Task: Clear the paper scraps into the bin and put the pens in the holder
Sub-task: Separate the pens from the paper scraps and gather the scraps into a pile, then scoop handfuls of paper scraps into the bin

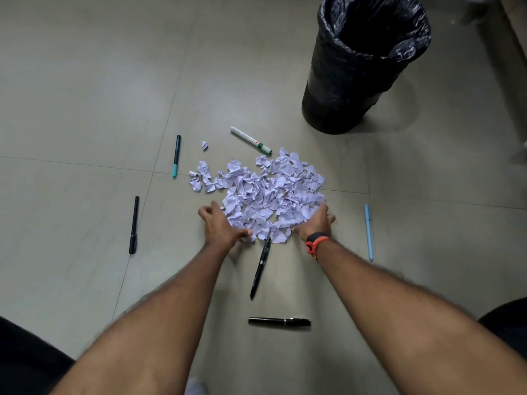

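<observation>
A heap of torn white paper scraps (pixel 268 195) lies on the tiled floor. My left hand (pixel 221 226) cups the heap's near left edge and my right hand (pixel 316 222) cups its near right edge, fingers spread against the scraps. Several pens lie around the heap: a white marker with a green cap (pixel 251 140), a black pen with a teal tip (pixel 176 155), a black pen (pixel 133 225) at the left, a light blue pen (pixel 368 231) at the right, a black pen (pixel 260 266) between my wrists, and another black pen (pixel 279 322) nearer me. No pen holder is in view.
A black bin (pixel 362 67) lined with a black bag stands open at the far right, beyond the heap. A few loose scraps (pixel 204 145) lie apart at the heap's left. An orange and black band (pixel 315 242) is on my right wrist.
</observation>
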A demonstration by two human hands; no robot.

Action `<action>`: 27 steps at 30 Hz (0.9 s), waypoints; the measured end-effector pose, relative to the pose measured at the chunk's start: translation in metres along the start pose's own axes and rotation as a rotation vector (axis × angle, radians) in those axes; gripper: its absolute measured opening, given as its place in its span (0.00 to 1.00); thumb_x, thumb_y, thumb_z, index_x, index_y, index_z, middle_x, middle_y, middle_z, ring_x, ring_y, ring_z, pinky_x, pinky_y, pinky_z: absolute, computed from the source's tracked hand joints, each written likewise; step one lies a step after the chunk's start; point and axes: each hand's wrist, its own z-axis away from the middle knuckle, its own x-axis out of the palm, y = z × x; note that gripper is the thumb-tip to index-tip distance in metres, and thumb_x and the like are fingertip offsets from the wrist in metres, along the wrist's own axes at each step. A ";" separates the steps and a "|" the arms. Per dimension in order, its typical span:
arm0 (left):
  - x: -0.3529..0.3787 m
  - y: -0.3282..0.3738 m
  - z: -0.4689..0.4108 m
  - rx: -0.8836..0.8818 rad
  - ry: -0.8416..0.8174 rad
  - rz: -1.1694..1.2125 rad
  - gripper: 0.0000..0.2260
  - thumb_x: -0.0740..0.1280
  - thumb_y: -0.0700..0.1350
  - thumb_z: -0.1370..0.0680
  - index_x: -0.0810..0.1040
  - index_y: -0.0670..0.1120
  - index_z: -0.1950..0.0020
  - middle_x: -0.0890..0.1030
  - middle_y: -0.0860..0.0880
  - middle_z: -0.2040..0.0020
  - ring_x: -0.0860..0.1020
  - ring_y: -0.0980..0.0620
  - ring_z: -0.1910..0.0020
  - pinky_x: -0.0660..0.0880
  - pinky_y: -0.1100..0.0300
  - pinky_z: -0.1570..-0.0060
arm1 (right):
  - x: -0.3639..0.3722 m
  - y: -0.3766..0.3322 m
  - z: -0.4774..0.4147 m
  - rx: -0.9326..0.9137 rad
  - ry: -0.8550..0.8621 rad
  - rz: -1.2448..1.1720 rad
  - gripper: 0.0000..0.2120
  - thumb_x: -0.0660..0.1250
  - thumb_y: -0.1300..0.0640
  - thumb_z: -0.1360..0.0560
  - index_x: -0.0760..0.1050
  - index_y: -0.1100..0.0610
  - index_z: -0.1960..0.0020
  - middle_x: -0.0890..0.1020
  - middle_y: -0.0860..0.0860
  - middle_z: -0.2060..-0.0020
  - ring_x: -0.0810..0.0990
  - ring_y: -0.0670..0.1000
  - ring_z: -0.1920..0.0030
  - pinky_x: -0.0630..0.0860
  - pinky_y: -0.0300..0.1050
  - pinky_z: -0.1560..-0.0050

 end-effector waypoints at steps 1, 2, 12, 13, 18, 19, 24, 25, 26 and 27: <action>-0.001 0.003 -0.001 0.012 -0.014 0.017 0.46 0.83 0.48 0.41 0.62 0.40 0.30 0.59 0.41 0.33 0.70 0.44 0.38 0.69 0.57 0.37 | -0.002 -0.007 -0.002 -0.037 -0.044 0.038 0.42 0.78 0.65 0.35 0.59 0.57 0.28 0.62 0.58 0.34 0.75 0.59 0.41 0.70 0.43 0.37; -0.003 0.004 -0.002 0.023 -0.016 0.031 0.46 0.83 0.48 0.40 0.62 0.41 0.29 0.59 0.42 0.33 0.71 0.44 0.38 0.70 0.57 0.37 | -0.005 -0.010 -0.004 -0.064 -0.075 0.082 0.45 0.80 0.63 0.37 0.58 0.58 0.28 0.62 0.57 0.34 0.75 0.59 0.40 0.71 0.45 0.36; 0.013 0.005 0.016 0.338 -0.097 -0.138 0.41 0.76 0.40 0.31 0.58 0.58 0.24 0.59 0.45 0.27 0.77 0.42 0.42 0.75 0.51 0.41 | 0.004 -0.009 -0.002 -0.258 -0.163 0.297 0.43 0.78 0.60 0.35 0.61 0.42 0.27 0.60 0.58 0.33 0.66 0.62 0.34 0.69 0.52 0.34; 0.015 0.009 0.014 0.371 -0.108 -0.187 0.37 0.73 0.40 0.28 0.60 0.58 0.25 0.60 0.45 0.27 0.77 0.41 0.43 0.75 0.51 0.43 | 0.010 -0.011 -0.004 -0.279 -0.133 0.288 0.38 0.76 0.62 0.33 0.65 0.43 0.29 0.62 0.57 0.34 0.69 0.62 0.35 0.71 0.50 0.35; 0.013 0.018 0.001 0.413 -0.023 -0.277 0.17 0.66 0.40 0.25 0.78 0.50 0.38 0.77 0.44 0.38 0.78 0.40 0.43 0.73 0.55 0.45 | 0.013 -0.022 -0.012 -0.279 -0.046 0.251 0.20 0.69 0.65 0.29 0.77 0.52 0.39 0.73 0.56 0.39 0.78 0.59 0.42 0.73 0.44 0.40; 0.009 0.021 -0.001 0.392 0.007 -0.261 0.14 0.65 0.39 0.26 0.80 0.49 0.42 0.79 0.44 0.42 0.79 0.41 0.44 0.73 0.56 0.47 | 0.010 -0.025 -0.014 -0.261 -0.028 0.217 0.17 0.70 0.64 0.29 0.79 0.52 0.42 0.77 0.55 0.40 0.78 0.57 0.42 0.73 0.43 0.42; -0.019 0.055 -0.010 0.293 0.102 -0.166 0.10 0.64 0.37 0.27 0.82 0.48 0.54 0.84 0.45 0.53 0.81 0.43 0.51 0.78 0.55 0.51 | -0.014 -0.050 -0.019 -0.189 -0.054 0.045 0.14 0.74 0.60 0.30 0.81 0.56 0.44 0.82 0.53 0.43 0.80 0.54 0.42 0.71 0.37 0.47; -0.025 0.065 -0.012 0.278 0.106 -0.168 0.10 0.65 0.36 0.27 0.83 0.48 0.54 0.84 0.45 0.53 0.82 0.43 0.51 0.79 0.54 0.52 | -0.020 -0.058 -0.021 -0.187 -0.081 0.019 0.16 0.75 0.60 0.31 0.81 0.57 0.44 0.82 0.54 0.43 0.80 0.55 0.42 0.72 0.39 0.44; -0.031 0.076 -0.013 0.265 0.108 -0.192 0.11 0.65 0.35 0.28 0.83 0.47 0.52 0.84 0.44 0.52 0.82 0.43 0.50 0.79 0.54 0.52 | -0.026 -0.066 -0.022 -0.184 -0.121 0.000 0.17 0.77 0.60 0.32 0.81 0.58 0.44 0.83 0.54 0.44 0.81 0.55 0.44 0.75 0.42 0.41; -0.038 0.088 -0.013 0.254 0.110 -0.228 0.12 0.65 0.35 0.28 0.83 0.46 0.51 0.84 0.43 0.51 0.82 0.42 0.49 0.78 0.54 0.51 | -0.032 -0.076 -0.024 -0.177 -0.174 -0.009 0.19 0.78 0.61 0.33 0.81 0.58 0.44 0.84 0.55 0.47 0.83 0.56 0.48 0.78 0.46 0.43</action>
